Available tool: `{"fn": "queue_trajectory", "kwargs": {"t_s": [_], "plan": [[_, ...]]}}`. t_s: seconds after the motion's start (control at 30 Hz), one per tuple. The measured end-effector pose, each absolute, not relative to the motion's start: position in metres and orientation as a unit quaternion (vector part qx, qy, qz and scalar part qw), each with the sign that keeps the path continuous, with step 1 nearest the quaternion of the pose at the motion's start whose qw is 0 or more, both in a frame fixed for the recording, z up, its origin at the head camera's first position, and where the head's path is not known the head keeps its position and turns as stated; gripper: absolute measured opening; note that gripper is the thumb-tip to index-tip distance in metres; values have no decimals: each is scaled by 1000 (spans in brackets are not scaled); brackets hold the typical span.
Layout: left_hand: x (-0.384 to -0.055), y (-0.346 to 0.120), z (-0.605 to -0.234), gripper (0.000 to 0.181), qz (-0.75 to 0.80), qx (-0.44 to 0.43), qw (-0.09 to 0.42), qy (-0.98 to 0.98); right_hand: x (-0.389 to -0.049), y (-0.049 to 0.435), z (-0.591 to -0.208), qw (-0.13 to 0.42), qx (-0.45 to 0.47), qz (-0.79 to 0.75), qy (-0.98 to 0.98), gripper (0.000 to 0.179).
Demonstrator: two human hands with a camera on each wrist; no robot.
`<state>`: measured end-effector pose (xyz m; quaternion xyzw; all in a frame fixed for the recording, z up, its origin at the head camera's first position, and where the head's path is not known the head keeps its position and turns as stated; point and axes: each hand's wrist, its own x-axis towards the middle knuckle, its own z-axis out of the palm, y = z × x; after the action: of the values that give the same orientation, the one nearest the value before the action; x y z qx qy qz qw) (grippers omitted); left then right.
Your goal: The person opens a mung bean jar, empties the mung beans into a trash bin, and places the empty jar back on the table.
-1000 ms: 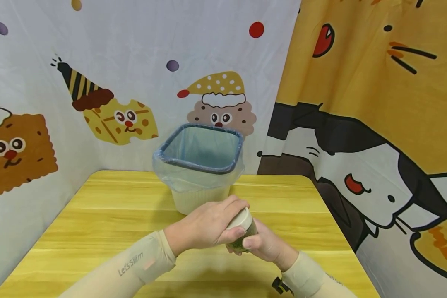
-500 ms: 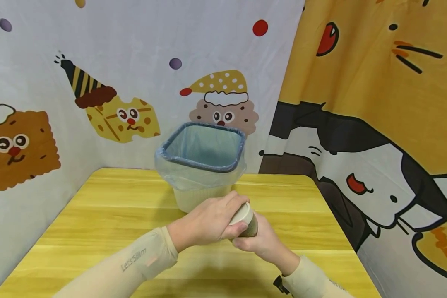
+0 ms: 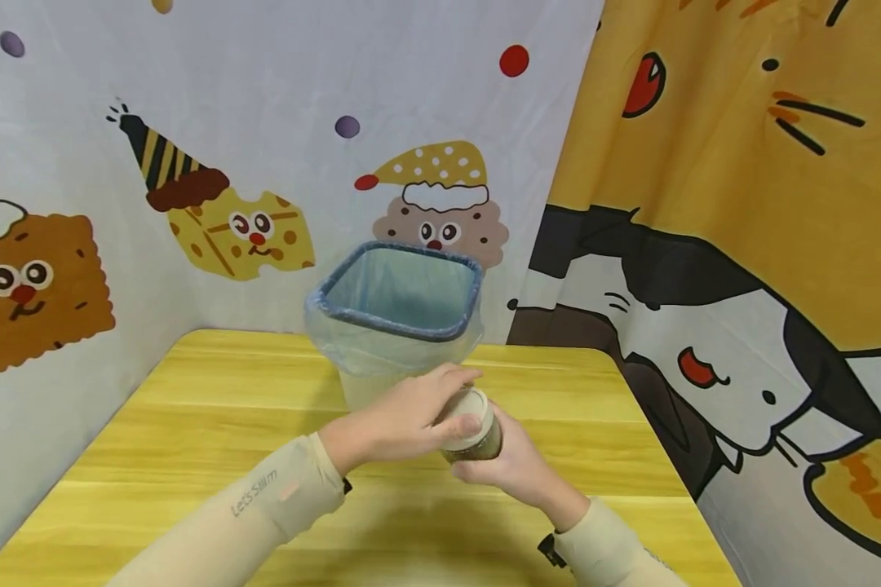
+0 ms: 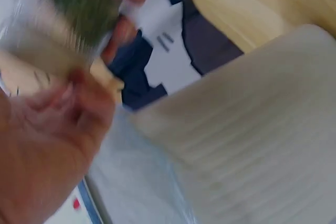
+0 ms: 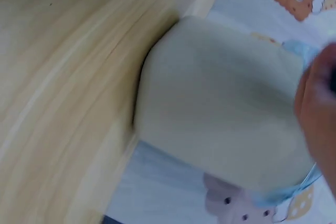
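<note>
Right grip (image 3: 517,466) on cylindrical, glassy-looking jar (image 3: 487,442)

The left hand (image 3: 407,420) grips the pale lid (image 3: 470,405) of a jar (image 3: 489,445), which the right hand (image 3: 517,466) holds above the wooden table (image 3: 213,444). Beyond them stands a bin (image 3: 363,389), a see-through bag (image 3: 382,350) folded over its rim; printed cloth (image 3: 264,81) hangs behind.

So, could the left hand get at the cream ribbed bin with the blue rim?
Probably yes: nothing visible stands between the left hand and the bin just beyond, though that hand holds a round beige lid.
</note>
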<state>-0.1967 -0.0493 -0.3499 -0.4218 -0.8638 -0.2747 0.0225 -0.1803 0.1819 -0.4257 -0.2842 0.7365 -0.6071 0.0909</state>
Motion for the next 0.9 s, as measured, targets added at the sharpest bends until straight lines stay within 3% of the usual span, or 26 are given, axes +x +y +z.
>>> {"fn": "queue_trajectory", "kwargs": {"t_s": [0.2, 0.37, 0.6, 0.9], "plan": [[-205, -64, -345, 85, -331, -459, -69, -822, -184, 198, -425, 280, -337, -675, 594, 58], [-207, -67, -348, 87, -350, -463, -126, -805, -187, 203, -425, 348, -376, -674, 532, 53], [-210, -70, -349, 82, -373, -472, -147, -785, -189, 203, -429, 332, -362, -654, 576, 63], [-204, -69, -347, 80, -347, -494, -88, -793, -187, 199, -428, 277, -373, -633, 620, 66]]}}
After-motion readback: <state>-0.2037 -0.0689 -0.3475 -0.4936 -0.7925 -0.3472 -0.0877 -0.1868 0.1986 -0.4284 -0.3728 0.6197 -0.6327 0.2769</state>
